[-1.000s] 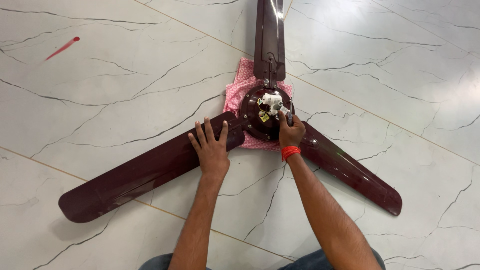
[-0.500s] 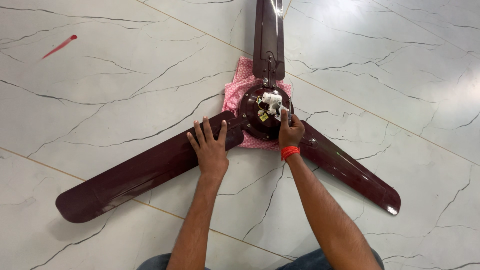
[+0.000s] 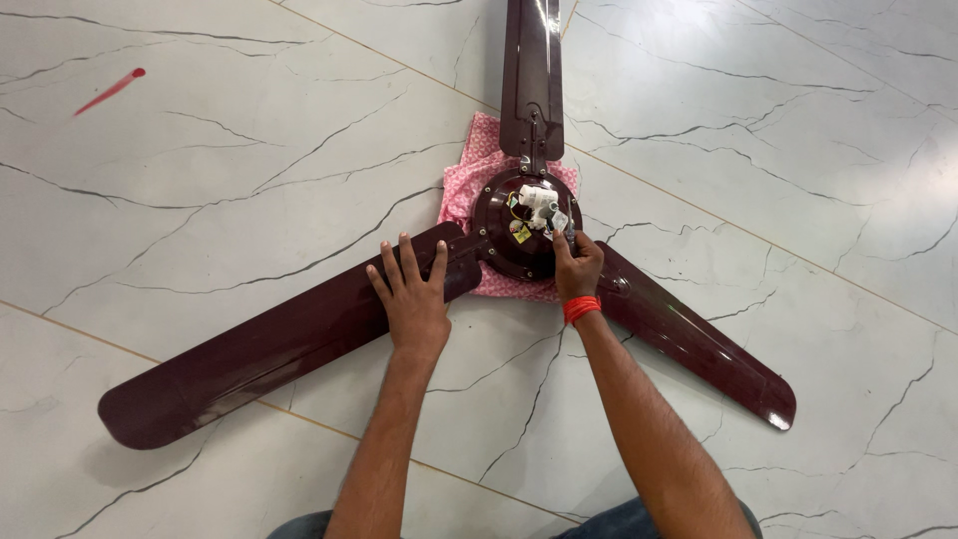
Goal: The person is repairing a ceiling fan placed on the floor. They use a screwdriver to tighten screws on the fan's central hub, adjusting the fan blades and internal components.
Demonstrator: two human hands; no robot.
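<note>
White marble-look floor tiles (image 3: 249, 180), glossy and veined with thin dark lines, carry everything we see; a small red streak (image 3: 110, 90) marks the tile at upper left. On this floor lies a maroon ceiling fan (image 3: 299, 334), three long blades spread flat, their lacquered metal smooth enough to throw back the room's light. A pink patterned cloth (image 3: 469, 165) is tucked beneath the round motor hub (image 3: 499, 235), and we judge it is there to cushion the hub and keep it from scraping or sliding on the hard tile.

Our left hand (image 3: 414, 299) presses flat on the root of the left blade, fingers spread and grasping nothing, a hold that looks meant to keep the fan from turning. Our right hand (image 3: 577, 268), with a red band (image 3: 581, 308) at the wrist, sits at the hub's lower right edge; its grip is closed around a slim grey tool (image 3: 570, 225) that points up toward the white wiring block (image 3: 537, 200) at the hub's centre. We cannot tell what kind of tool it is, since the fingers hide most of it. Yellow and red bits of wire or labelling show beside the block, too small to read clearly.
</note>
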